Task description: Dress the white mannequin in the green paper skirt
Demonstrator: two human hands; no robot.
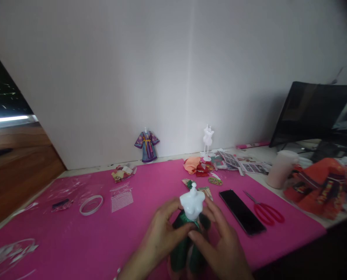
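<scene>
A small white mannequin torso (192,204) stands near the front of the pink mat (109,237), with dark green cloth (181,249) wrapped round its lower part. My left hand (161,233) grips the green cloth from the left, fingers curled at the waist. My right hand (220,241) presses on the cloth from the right, thumb and fingertips closed at the waist just under the torso.
A black phone (241,211) and red scissors (265,210) lie right of my hands. A tape ring (91,204) lies to the left. At the back stand a dressed mini mannequin (147,146), a bare white one (207,140), cloth scraps (197,166), a cup (281,168) and an orange garment (322,186).
</scene>
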